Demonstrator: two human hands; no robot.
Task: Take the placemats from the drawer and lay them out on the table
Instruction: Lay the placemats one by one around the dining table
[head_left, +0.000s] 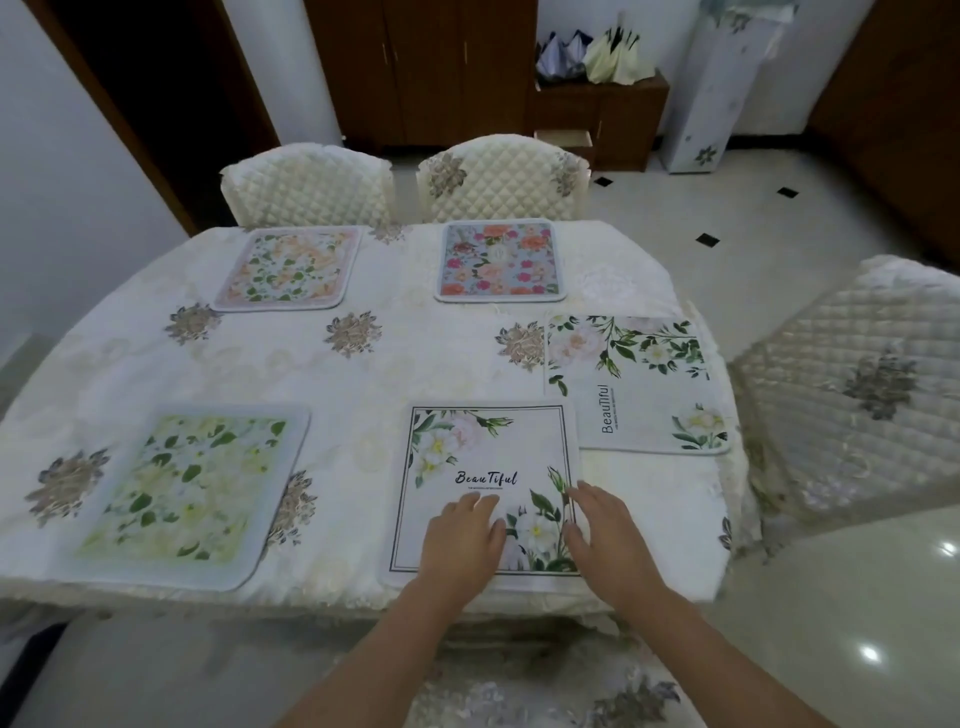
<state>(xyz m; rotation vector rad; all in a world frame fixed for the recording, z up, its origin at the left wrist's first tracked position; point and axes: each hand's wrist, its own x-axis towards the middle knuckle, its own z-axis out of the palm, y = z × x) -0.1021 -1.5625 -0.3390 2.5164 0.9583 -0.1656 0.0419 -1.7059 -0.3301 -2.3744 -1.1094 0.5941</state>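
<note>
Both hands, left (464, 540) and right (605, 535), are pressing flat, fingers straight, on the near placemat (483, 457), its lettering upright, pointing to twelve o'clock across the desk (363, 374).

Both hands (540, 540) bare; forearms bare, sleeves not in frame.

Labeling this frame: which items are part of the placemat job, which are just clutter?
Job:
- framed mat, left hand and right hand flat on it
- right mat
- green mat
- peach mat
- pink mat
- table
- open drawer

Clutter:
- chairs
- umbrellas
- cabinet
</note>
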